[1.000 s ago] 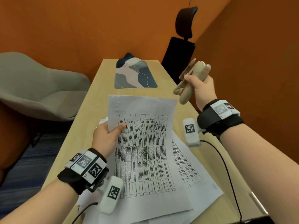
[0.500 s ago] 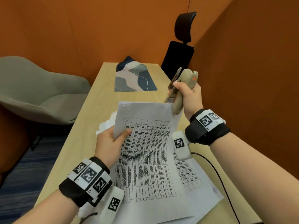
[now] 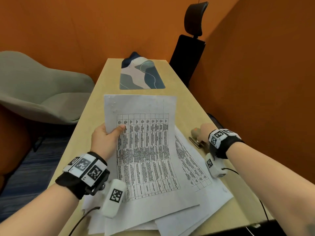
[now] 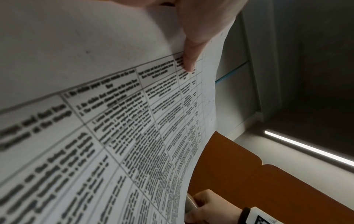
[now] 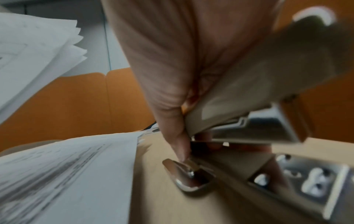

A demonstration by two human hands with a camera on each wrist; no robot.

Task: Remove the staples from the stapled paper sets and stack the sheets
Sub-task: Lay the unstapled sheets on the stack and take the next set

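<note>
Head view: left hand [image 3: 104,140] pinches the sheet [image 3: 144,150] by its left edge; right hand [image 3: 203,132] grips the stapler [image 3: 196,136] on bare table [image 3: 187,106] near the right edge.

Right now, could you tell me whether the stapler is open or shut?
Open: in the right wrist view the stapler's top arm stands apart from its metal base, a gap between them.
</note>
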